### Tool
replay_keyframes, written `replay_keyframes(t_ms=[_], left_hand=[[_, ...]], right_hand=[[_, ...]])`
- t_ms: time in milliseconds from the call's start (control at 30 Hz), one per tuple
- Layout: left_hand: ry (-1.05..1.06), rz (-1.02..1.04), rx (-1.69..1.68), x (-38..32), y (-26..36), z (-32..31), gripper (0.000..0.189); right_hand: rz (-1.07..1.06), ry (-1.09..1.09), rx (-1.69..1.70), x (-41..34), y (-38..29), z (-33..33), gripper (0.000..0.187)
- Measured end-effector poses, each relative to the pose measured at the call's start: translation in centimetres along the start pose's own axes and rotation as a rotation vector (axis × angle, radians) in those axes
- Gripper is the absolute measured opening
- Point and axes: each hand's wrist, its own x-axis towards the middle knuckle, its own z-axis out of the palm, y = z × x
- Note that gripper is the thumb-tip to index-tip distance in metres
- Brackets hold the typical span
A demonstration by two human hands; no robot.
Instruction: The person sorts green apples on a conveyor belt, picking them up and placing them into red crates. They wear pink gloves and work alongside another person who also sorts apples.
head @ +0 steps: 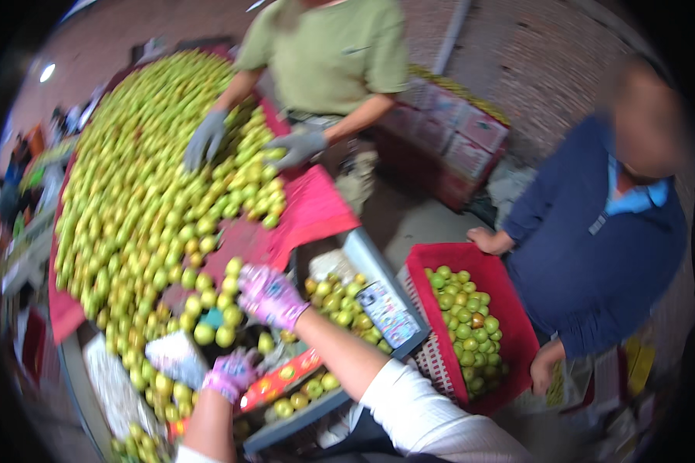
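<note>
A large heap of small yellow-green fruit [150, 173] covers the sloping sorting table before me. My right hand [272, 296], in a pink patterned glove, reaches over the heap's lower edge. Its fingertips are at several fruits there; blur hides whether any is gripped. Lower down is my left hand [230, 375], gloved alike, beside a red printed carton strip [284, 373]. Its fingers are partly hidden, so its hold is unclear. A pale wrapped block [176, 356] lies just left of it. Beyond my right forearm, more fruit [341, 301] sits in a grey-framed tray [376, 254].
Across the table a person in grey gloves [298, 149] handles fruit. At right, another person's hand [489, 240] holds a red plastic basket [512, 341] partly filled with fruit. A patterned phone [388, 315] rests on the tray's edge. Printed cartons [440, 127] are stacked behind.
</note>
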Motion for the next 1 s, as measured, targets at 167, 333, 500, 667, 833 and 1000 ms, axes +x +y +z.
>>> replay_keyframes(t_ms=[167, 333, 500, 667, 833, 1000], left_hand=[[0.473, 0.119, -0.076, -0.3, 3.4, -0.9, 0.061], [0.199, -0.048, -0.088, -0.4, 2.8, 0.0, 0.048], [-0.006, -0.035, -0.061, -0.7, 2.6, -1.3, 0.047], [0.188, -0.013, -0.022, 0.7, 3.2, -0.6, 0.037], [0.165, 0.004, -0.163, -3.3, 3.6, -3.3, 0.038], [-0.004, -0.061, 0.028, -0.9, 2.6, -1.9, 0.047]], right_hand=[[-0.022, 0.058, -0.001, -2.2, 0.6, -1.8, 0.043], [-0.013, 0.090, 0.249, 0.0, -2.0, 2.3, 0.042], [-0.364, -0.018, 0.193, 9.0, -9.1, 4.5, 0.049], [-0.312, -0.258, -0.123, 14.3, -11.3, 10.8, 0.054], [-0.210, -0.202, -0.161, 14.8, -7.6, 9.8, 0.055], [0.050, -0.220, -0.203, 10.8, -1.6, 7.9, 0.056]])
